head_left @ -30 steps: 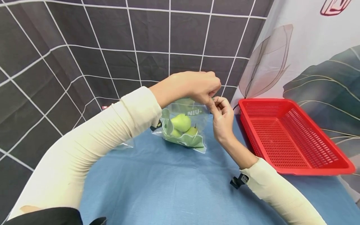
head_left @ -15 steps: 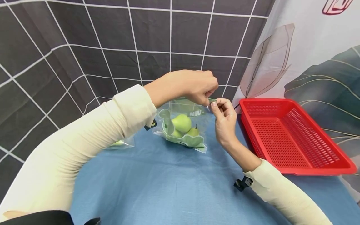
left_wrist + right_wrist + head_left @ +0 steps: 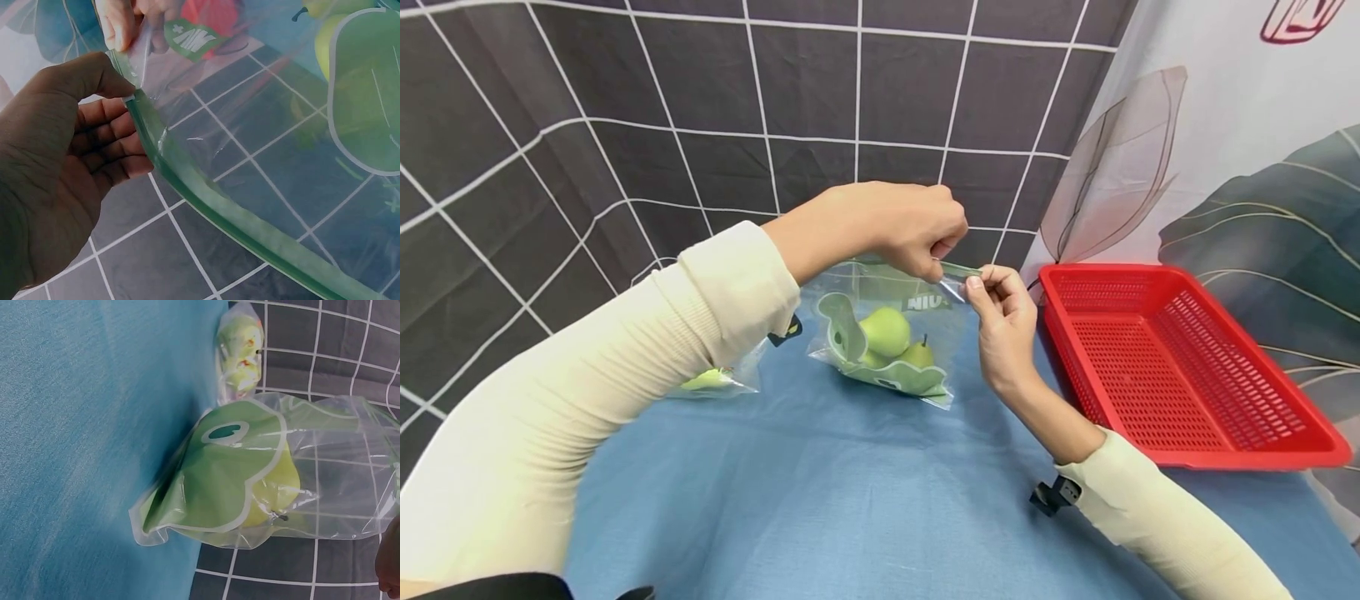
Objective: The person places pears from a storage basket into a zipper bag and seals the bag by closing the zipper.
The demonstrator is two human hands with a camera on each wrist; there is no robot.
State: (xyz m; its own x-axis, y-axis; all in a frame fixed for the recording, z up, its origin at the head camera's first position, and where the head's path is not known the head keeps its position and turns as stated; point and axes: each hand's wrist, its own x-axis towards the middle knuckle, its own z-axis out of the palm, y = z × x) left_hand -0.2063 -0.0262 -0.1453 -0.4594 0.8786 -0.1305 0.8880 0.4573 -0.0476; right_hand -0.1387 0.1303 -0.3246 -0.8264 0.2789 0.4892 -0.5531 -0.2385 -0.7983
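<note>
A clear zip bag with green print point(image 3: 898, 379) stands on the blue cloth with several green pears point(image 3: 886, 331) inside. Along its top runs a green zip strip point(image 3: 206, 209). My left hand point(image 3: 917, 229) pinches a small white slider point(image 3: 129, 98) on that strip between thumb and finger; the other fingers curl loosely behind, as the left wrist view shows. My right hand point(image 3: 1006, 329) pinches the bag's top right corner, a short stretch of strip away. Only a sliver of the right hand point(image 3: 390, 559) appears in the right wrist view.
Another clear bag point(image 3: 718, 379) with light green contents lies at the left, partly behind the left sleeve. To the right stands a red perforated basket point(image 3: 1187, 458). Blue cloth point(image 3: 865, 492) covers the table, and a dark gridded curtain point(image 3: 805, 92) hangs behind.
My left hand has slid leftward along the zip strip, widening its distance from my right hand. The right hand keeps its corner, shifting slightly. More of the second bag shows beside the left sleeve.
</note>
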